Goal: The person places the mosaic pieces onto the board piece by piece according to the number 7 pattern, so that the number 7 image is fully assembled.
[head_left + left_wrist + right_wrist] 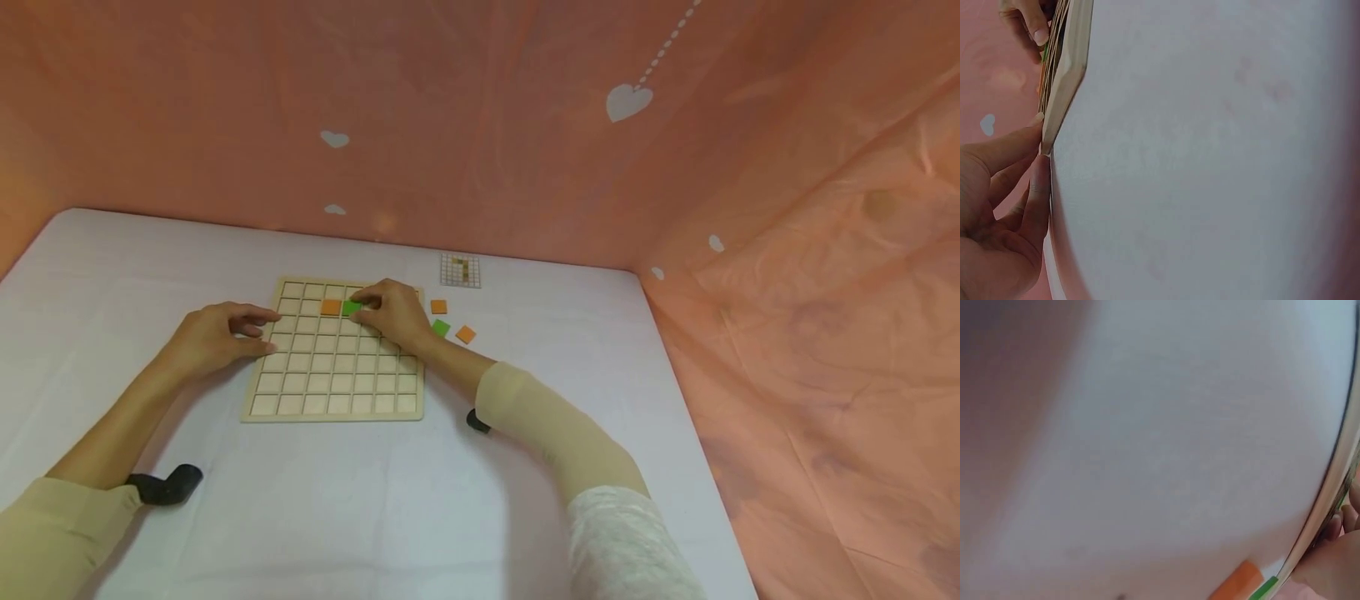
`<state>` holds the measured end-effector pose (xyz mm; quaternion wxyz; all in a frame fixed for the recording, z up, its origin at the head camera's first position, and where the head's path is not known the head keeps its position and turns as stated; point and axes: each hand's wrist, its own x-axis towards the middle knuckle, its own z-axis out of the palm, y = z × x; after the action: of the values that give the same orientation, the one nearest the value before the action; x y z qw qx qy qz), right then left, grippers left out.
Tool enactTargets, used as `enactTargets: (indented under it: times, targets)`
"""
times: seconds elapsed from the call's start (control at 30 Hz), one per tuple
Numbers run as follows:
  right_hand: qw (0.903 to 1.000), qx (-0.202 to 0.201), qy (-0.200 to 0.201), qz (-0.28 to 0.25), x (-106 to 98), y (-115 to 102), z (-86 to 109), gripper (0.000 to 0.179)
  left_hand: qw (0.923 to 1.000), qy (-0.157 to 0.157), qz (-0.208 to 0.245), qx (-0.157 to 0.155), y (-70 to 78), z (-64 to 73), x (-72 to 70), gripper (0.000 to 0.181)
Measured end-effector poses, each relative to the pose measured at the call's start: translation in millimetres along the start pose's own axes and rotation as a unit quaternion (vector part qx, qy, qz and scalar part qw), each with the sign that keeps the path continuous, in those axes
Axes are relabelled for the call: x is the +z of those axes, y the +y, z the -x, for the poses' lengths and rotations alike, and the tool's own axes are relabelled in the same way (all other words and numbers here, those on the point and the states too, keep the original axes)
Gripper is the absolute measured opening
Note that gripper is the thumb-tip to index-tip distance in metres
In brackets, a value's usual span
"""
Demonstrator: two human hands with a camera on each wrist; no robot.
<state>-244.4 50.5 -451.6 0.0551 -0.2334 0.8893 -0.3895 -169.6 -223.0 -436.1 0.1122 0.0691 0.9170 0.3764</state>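
A pale wooden grid board (341,407) lies on the white table. My left hand (210,340) rests its fingertips and thumb at the board's left edge, and the left wrist view shows these fingers (1038,190) right at the rim. In the upper rows of the grid, an orange square tile (331,307) sits in a cell. Beside it on the right is a green square tile (350,308), which my right hand (397,315) pinches at its right side between thumb and index finger. The right hand and forearm cover part of the board's right side.
Right of the board lie two loose orange tiles, one higher (438,307) and one lower (466,334), with a loose green tile (441,327) between. A small pattern card (460,271) lies behind them. An orange curtain (480,125) hangs along the table's back and right.
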Motion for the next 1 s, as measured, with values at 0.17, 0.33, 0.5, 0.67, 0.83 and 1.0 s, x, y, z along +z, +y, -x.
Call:
enactTargets:
  times: [0.17,0.33,0.5,0.67,0.83,1.0]
  targets:
    - [0.9983,0.027,-0.004,-0.052,-6.7,1.6,1.7,0.029,1.0,0.004,0.001,-0.001,0.2,0.6,0.7,0.055]
    - [0.9914,0.044,0.001,-0.123,-20.7,5.1,5.7,0.027,1.0,0.003,0.003,0.0,-0.4,-0.7,1.4,0.056]
    - [0.991,0.04,0.008,-0.127,-36.2,14.0,9.9,0.026,1.0,0.001,0.003,-0.001,-0.4,-1.2,0.5,0.056]
    - [0.9879,0.063,0.015,-0.141,-53.1,25.5,15.3,0.025,1.0,0.001,0.005,-0.005,-1.4,-1.6,-0.5,0.057]
    - [0.9846,0.077,0.023,-0.155,-66.4,37.5,18.2,0.026,1.0,0.004,0.0,-0.007,-3.0,-1.7,-0.5,0.055]
    - [0.9849,0.083,0.039,-0.147,-76.6,47.8,20.8,0.026,1.0,0.004,0.0,-0.003,-4.3,-2.4,-1.0,0.056]
